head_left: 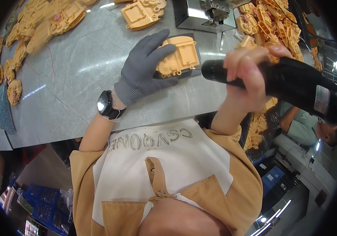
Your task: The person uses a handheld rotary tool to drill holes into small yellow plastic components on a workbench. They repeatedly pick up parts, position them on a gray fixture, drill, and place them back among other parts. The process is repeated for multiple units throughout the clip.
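A yellow-orange plastic housing (186, 55) with a square recess lies on a dark base (195, 74) on the grey table. My left hand (143, 65), in a grey knit glove, grips the housing from its left side, fingers over the top and thumb along the near edge. In my bare right hand (251, 74) is a black electric screwdriver (294, 80), held nearly level with its nose to the left. Its thin bit reaches the housing's lower right edge; whether it touches a screw there is too small to tell.
Just beyond the housing stands a metal device (202, 17). Another orange housing (143, 15) lies to its left. Many orange parts (64, 21) cover the far left, and a heap of parts (273, 25) fills the right. A blue bag (4, 108) sits at the left edge. Another person (304, 124) is at the right.
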